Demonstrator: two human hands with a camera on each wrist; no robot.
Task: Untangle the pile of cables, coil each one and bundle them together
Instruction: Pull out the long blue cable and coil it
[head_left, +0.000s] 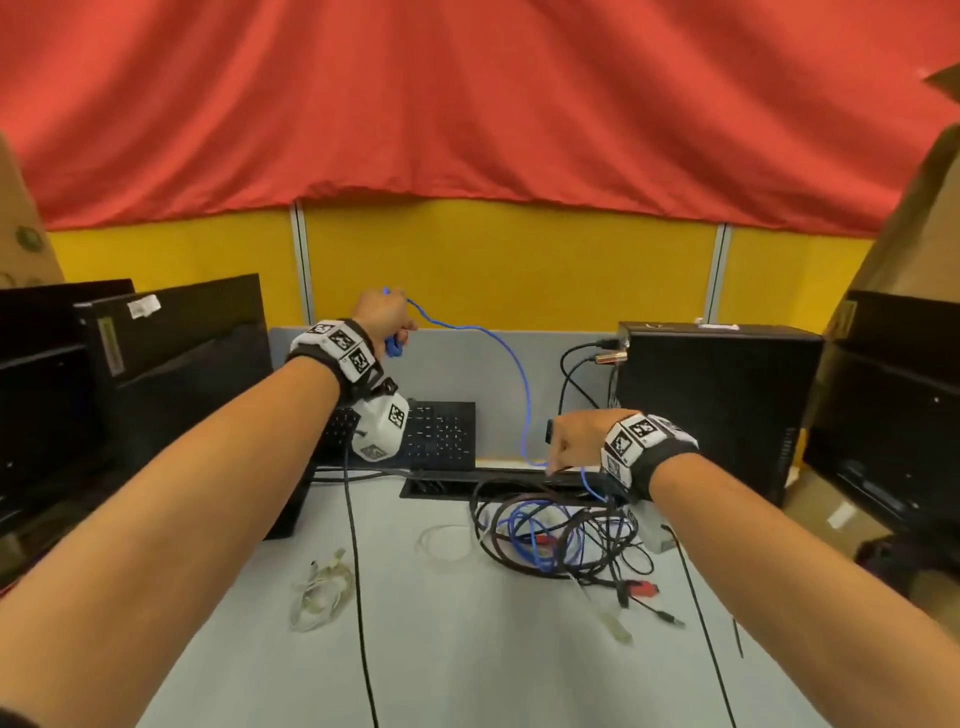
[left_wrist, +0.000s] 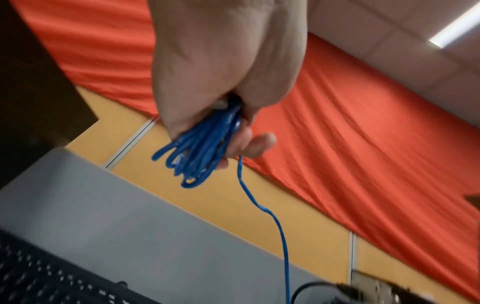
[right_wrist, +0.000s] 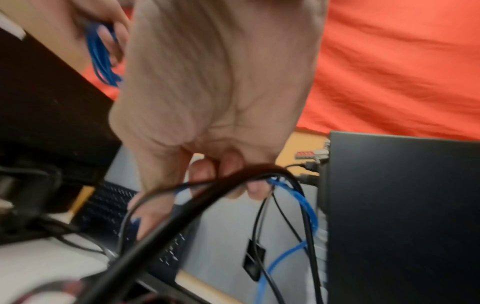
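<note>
My left hand (head_left: 387, 317) is raised above the keyboard and grips a small coil of blue cable (left_wrist: 200, 152). From the coil a single blue strand (head_left: 522, 384) sags down to my right hand (head_left: 569, 441). That hand hovers over the tangled pile of black, blue and red cables (head_left: 561, 535) on the grey desk (head_left: 467, 649). In the right wrist view its fingers (right_wrist: 231, 174) curl round the blue strand (right_wrist: 298, 197), and thick and thin black cables (right_wrist: 182, 207) hang across them. A coiled white cable (head_left: 319, 592) lies apart at the left of the desk.
A black computer tower (head_left: 717, 405) with plugged-in leads stands right behind my right hand. A black keyboard (head_left: 441, 436) leans on the grey partition. A dark monitor (head_left: 171, 374) fills the left. A cable slot (head_left: 441, 486) opens in the desk. A thin clear loop (head_left: 447, 540) lies beside the pile.
</note>
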